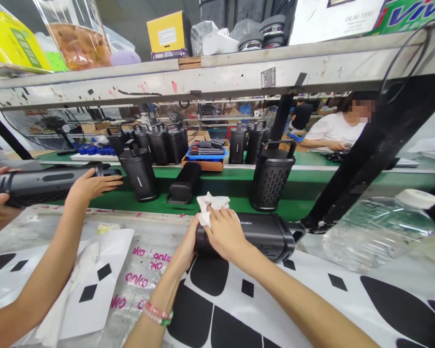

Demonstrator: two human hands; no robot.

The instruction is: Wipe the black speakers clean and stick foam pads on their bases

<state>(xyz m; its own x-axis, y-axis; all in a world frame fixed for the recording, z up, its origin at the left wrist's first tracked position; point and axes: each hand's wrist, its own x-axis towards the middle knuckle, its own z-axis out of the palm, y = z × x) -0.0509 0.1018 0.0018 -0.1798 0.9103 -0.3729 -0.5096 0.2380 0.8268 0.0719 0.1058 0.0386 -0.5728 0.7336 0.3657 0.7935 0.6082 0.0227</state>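
Right forearm (297,297), mine, nearest the lens. Right hand (223,229): fingers pressing white tissue (217,200) against one end of a black speaker (263,237). Left hand (188,241): at that same end, fingertips hidden; I cannot tell its grip. Speaker: lying sideways on a black-and-white sheet (311,270). Risk, I judge: rolling, should my pressing overcome my left hand's steadying.

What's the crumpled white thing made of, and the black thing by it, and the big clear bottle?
White wipe: probably tissue or thin cloth, matte, with soft creases. Black cylinder: likely matte plastic, maybe coated metal; highlights look dull. Bottle: seemingly glossy plastic, with see-through walls and bright reflections.
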